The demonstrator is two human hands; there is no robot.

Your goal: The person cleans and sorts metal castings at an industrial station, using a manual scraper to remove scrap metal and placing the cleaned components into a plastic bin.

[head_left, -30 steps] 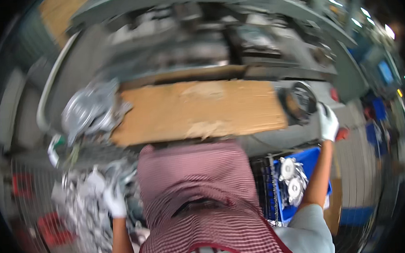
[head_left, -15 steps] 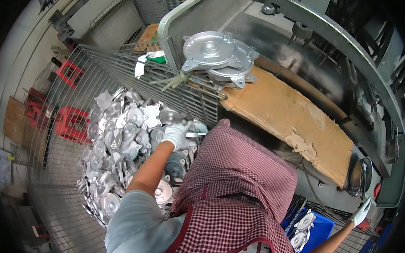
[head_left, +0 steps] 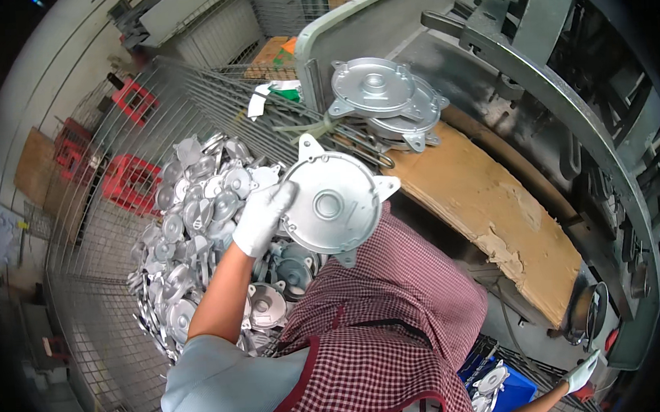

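Note:
A round silver metal cover (head_left: 336,202) with pointed mounting lugs is up in front of me. My left hand (head_left: 261,218), in a white glove, grips its left rim, thumb over the face. Beneath it, a heap of similar metal covers (head_left: 186,268) fills a wire cage. At the lower right, my gloved right hand (head_left: 580,373) is open with fingers stretched out and nothing visible in it. It is near a red knob (head_left: 612,337) on the machine's edge. Two more covers (head_left: 374,88) lie stacked beside the machine, at the head of a cardboard strip.
The wire cage wall (head_left: 94,243) runs along the left, with red stools (head_left: 131,184) beyond it. Worn cardboard (head_left: 481,212) covers the ledge before the large grey machine (head_left: 563,71). A blue bin (head_left: 511,391) with several metal parts stands at the lower right.
My left hand has lifted a metal cover out of the heap, up and toward the machine, its face turned to view. My right hand has moved slightly lower and remains open.

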